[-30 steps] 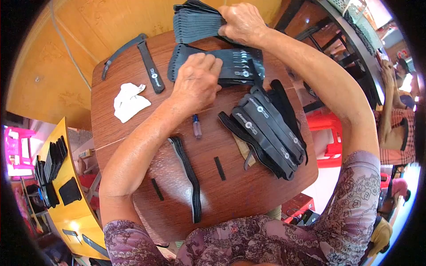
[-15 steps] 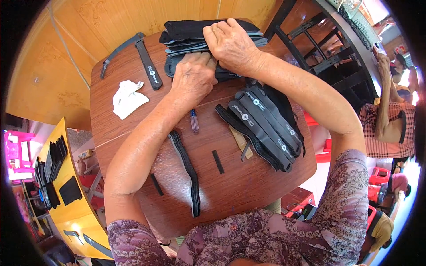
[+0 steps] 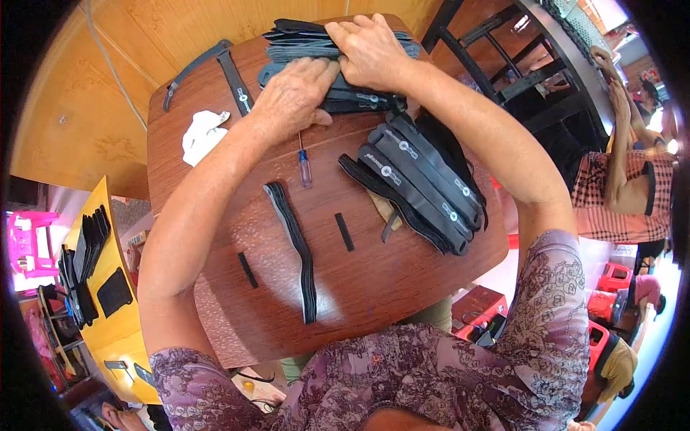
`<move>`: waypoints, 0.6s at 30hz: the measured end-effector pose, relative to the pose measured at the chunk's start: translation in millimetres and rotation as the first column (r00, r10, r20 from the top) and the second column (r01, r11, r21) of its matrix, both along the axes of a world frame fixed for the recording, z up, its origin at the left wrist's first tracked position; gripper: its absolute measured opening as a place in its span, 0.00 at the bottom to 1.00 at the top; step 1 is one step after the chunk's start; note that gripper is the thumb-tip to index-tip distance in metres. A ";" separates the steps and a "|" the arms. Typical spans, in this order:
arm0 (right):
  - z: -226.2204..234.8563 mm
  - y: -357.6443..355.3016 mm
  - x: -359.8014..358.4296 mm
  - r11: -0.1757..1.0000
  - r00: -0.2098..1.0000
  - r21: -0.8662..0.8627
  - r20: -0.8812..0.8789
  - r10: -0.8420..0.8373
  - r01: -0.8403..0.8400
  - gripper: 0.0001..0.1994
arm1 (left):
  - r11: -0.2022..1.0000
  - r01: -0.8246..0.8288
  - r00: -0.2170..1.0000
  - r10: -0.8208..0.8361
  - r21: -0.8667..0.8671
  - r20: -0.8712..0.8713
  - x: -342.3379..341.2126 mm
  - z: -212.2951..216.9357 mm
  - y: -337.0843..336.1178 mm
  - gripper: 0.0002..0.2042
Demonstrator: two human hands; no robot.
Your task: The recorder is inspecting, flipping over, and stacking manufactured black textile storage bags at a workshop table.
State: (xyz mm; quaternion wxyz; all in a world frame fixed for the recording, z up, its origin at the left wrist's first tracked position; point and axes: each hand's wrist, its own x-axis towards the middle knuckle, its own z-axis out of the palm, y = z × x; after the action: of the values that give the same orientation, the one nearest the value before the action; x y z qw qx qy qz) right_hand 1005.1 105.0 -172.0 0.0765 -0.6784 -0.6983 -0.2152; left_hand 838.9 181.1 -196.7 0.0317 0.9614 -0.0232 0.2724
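Note:
A thick stack of black and grey straps (image 3: 302, 52) lies at the far edge of the brown table. My right hand (image 3: 366, 52) is closed over the right part of this stack, its fingers curled into the layers. Against the stack's near left side lies my left hand (image 3: 296, 90), fingers stretched out and thumb apart, with nothing visible in it. A screwdriver (image 3: 305, 171) with a clear handle and blue collar rests just below the left hand. To the right is a bundle of dark grey straps with white print (image 3: 420, 179), partly on a tan piece (image 3: 381, 207).
A long black strap (image 3: 293, 244) and two short black strips (image 3: 345, 231) lie on the table (image 3: 374, 280). Left are a white cloth (image 3: 205, 136) and loose grey straps (image 3: 233, 82). A yellow side table (image 3: 126, 341) holds more black pieces. Other people sit at the right.
My left hand has drawn out of the stack's near side, its fingers now straightened on the layers. My right hand stays on the stack. The view has shifted slightly.

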 end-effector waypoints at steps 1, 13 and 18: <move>3.7 3.1 4.1 0.992 0.999 -0.118 -0.021 -0.044 0.041 0.29 | 1.000 -0.007 0.999 0.008 0.013 -0.038 1.4 1.0 1.9 0.33; 27.5 8.0 45.5 0.927 0.862 -0.371 -0.486 -0.146 -0.052 0.35 | 0.932 -0.237 0.971 0.215 0.273 0.107 -0.1 19.8 2.1 0.25; 20.8 1.4 71.4 0.935 0.741 -0.343 -0.651 -0.163 -0.095 0.31 | 0.835 -0.478 0.878 0.465 0.273 0.116 18.3 11.8 -7.1 0.21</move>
State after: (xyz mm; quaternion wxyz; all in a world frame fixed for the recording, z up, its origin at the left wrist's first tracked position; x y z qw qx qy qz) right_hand 1076.5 106.4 -151.2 0.1950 -0.7252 -0.6379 0.1709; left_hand 857.2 174.0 -184.9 -0.1799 0.9249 0.1733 0.2867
